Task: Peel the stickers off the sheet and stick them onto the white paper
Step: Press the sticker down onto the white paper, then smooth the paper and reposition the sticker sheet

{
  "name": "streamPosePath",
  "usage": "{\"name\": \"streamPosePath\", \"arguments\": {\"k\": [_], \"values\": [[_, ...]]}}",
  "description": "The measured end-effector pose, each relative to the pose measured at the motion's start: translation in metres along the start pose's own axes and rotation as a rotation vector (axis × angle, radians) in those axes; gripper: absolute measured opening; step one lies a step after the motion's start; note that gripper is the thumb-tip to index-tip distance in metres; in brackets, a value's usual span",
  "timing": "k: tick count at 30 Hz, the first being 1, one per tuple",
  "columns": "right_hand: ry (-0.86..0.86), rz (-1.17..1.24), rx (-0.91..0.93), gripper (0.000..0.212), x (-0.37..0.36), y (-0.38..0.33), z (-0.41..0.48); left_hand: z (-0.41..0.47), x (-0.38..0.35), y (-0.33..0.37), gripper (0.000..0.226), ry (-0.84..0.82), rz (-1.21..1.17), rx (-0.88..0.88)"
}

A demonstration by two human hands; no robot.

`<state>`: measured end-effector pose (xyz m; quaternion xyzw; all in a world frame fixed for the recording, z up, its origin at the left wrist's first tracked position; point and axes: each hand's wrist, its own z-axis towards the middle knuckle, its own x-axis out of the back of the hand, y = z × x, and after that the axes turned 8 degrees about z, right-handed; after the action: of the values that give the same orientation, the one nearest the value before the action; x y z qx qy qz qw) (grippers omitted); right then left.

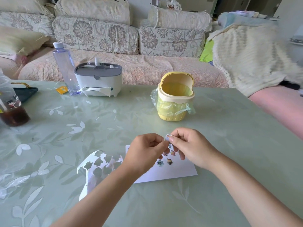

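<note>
Your two hands meet just above the far end of the white paper point(177, 171), and between them you hold one small sticker point(168, 137). Your right hand point(188, 145) pinches it between thumb and forefinger, with the other fingers loosely curled below. Your left hand point(144, 154) is curled too, its fingertips closed on the sticker's near edge; how firmly it grips I cannot tell, since the contact is tiny and partly hidden.

The sticker looks pale, thin and very light, and its top curls over. Expect it to be floppy, and tacky on one face: it will likely fold onto itself or cling to your skin if you press on the glue side. Hold it by the very rim with your fingertips and keep as little of the sticky face covered as you can. It may tear if the two hands pull against each other.

Directly under your fingers lie the placed stickers point(169, 161), a small cluster of cartoon figures. Bare paper spreads toward your right forearm and nearer your body, so there seems to be room to set this one down beside them.

To the outside of your left wrist lies the sticker sheet point(98, 163), curled up off the table point(229, 145) and full of cut-out holes. Most of it looks spent. Beyond your right hand stands a yellow bin point(173, 99), well apart.
</note>
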<state>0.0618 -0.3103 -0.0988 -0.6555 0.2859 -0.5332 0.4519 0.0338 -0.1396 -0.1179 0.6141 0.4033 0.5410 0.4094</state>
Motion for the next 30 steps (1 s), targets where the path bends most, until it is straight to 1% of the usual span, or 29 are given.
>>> {"name": "streamPosePath", "arguments": {"k": [3,5,6,7,9,10,11,13,16,24,27,30], "values": [[0.021,0.011,-0.04,0.025,0.006,0.007,-0.002,0.001,-0.006,0.002,0.018,-0.027,-0.006,0.048],[0.025,-0.033,-0.091,0.027,0.013,0.018,-0.003,0.003,-0.009,-0.001,0.018,-0.061,0.066,0.078],[0.027,-0.074,-0.119,0.027,0.017,0.024,-0.003,0.004,-0.01,-0.005,0.017,-0.048,0.156,0.067],[0.014,-0.141,-0.146,0.027,0.021,0.03,-0.003,0.005,-0.01,-0.011,0.017,-0.018,0.302,0.029],[-0.069,-0.32,-0.192,0.027,0.027,0.042,-0.005,0.005,-0.012,-0.025,0.025,0.017,0.66,-0.115],[-0.115,-0.386,-0.209,0.026,0.028,0.046,-0.007,0.005,-0.014,-0.031,0.03,0.002,0.787,-0.206],[-0.148,-0.422,-0.222,0.025,0.028,0.05,-0.007,0.005,-0.015,-0.036,0.034,-0.023,0.868,-0.278],[-0.174,-0.465,-0.233,0.024,0.026,0.053,-0.008,0.006,-0.019,-0.043,0.041,-0.071,0.954,-0.336],[-0.185,-0.544,-0.216,0.025,0.022,0.051,-0.006,0.01,-0.021,-0.05,0.044,-0.085,1.009,-0.353],[-0.143,-0.733,-0.145,0.024,0.012,0.05,0.0,0.011,-0.023,-0.054,0.045,-0.077,1.025,-0.382],[-0.093,-0.79,-0.159,0.03,0.009,0.048,0.001,0.011,-0.025,-0.057,0.045,-0.064,1.014,-0.417],[-0.012,-0.837,-0.183,0.043,0.011,0.05,-0.002,0.009,-0.029,-0.059,0.042,-0.06,0.961,-0.489]]}}
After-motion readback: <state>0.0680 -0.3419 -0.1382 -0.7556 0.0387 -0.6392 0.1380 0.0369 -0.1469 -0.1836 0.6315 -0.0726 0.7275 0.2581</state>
